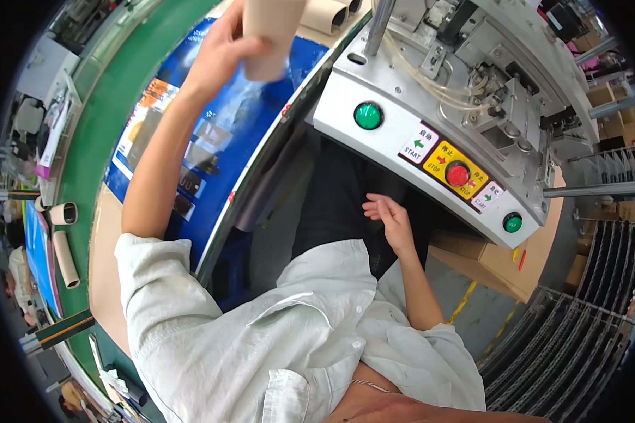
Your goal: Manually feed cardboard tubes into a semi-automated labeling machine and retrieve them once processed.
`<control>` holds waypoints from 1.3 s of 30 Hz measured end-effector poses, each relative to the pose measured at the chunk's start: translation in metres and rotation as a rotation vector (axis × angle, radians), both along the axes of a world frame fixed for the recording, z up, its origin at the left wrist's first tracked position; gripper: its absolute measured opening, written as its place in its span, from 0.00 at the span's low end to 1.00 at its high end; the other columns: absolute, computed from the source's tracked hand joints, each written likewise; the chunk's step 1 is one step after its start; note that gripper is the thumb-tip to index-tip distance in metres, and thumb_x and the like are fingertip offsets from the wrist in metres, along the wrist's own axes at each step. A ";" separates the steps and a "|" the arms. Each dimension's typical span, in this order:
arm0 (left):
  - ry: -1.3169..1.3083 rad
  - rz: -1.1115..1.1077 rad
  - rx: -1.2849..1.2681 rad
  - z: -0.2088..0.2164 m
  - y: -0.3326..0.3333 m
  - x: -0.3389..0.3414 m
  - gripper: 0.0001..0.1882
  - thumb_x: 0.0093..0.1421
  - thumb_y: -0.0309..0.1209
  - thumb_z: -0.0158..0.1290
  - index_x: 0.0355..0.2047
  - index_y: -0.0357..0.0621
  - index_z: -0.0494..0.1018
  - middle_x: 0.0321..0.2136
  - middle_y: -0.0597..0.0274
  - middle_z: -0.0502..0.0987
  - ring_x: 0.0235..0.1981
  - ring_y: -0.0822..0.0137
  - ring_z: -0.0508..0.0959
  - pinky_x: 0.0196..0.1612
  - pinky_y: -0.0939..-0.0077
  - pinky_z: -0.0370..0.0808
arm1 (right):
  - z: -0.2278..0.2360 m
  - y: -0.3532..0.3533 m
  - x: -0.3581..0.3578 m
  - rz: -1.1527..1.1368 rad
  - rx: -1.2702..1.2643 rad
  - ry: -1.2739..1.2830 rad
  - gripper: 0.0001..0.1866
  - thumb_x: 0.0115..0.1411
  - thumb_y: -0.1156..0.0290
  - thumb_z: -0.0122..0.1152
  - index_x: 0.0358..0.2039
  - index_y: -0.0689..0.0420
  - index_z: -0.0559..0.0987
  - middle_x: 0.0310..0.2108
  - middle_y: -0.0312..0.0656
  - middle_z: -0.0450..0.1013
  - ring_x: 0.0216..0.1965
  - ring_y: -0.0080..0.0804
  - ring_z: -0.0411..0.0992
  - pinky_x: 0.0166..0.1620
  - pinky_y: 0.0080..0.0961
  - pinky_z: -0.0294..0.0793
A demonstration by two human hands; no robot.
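At the top of the view my left hand (227, 53) is closed around a beige, tube-shaped casing (269, 46), held above a blue printed sheet (236, 151). The casing's upper end runs out of the picture, and its lower edge is slightly blurred. My right hand (389, 217) hangs over my lap with nothing in it, its fingers loosely stretched. Nearest to that hand is the front edge of a grey machine panel (395, 155). More beige casings (321, 20) lie beyond the held one, with hollow ends showing.
The panel carries a green button (368, 115), a red button (457, 173) and a second green button (512, 223). Metal clamps and hoses (473, 92) sit above. A cardboard box (487, 264) is below right, beside black racks (578, 338). Two beige pieces (65, 259) lie far left.
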State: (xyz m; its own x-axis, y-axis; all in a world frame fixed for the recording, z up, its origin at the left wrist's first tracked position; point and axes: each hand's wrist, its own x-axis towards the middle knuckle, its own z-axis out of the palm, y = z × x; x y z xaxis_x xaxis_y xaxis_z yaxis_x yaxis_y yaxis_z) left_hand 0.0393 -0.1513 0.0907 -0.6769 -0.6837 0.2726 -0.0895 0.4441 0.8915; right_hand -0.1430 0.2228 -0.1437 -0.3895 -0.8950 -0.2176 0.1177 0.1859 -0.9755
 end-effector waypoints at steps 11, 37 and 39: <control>-0.380 0.130 -1.160 -0.068 -0.080 -0.041 0.46 0.51 0.20 0.55 0.75 0.50 0.67 0.74 0.62 0.70 0.78 0.53 0.63 0.83 0.48 0.52 | -0.130 0.033 -0.043 -0.093 0.414 -0.169 0.22 0.77 0.54 0.59 0.57 0.61 0.83 0.43 0.46 0.84 0.38 0.31 0.80 0.44 0.23 0.79; -0.317 0.138 -1.225 -0.080 -0.146 -0.119 0.46 0.50 0.23 0.57 0.74 0.48 0.68 0.74 0.63 0.70 0.76 0.57 0.66 0.80 0.57 0.57 | -0.144 0.031 -0.049 -0.128 0.477 -0.141 0.22 0.77 0.56 0.59 0.58 0.62 0.83 0.43 0.45 0.84 0.38 0.31 0.81 0.43 0.24 0.80; -0.335 0.157 -1.224 -0.081 -0.148 -0.125 0.45 0.51 0.24 0.57 0.74 0.49 0.68 0.74 0.63 0.70 0.76 0.57 0.66 0.80 0.57 0.57 | -0.145 0.032 -0.050 -0.127 0.474 -0.147 0.23 0.77 0.56 0.59 0.59 0.62 0.83 0.43 0.45 0.84 0.38 0.31 0.81 0.43 0.24 0.80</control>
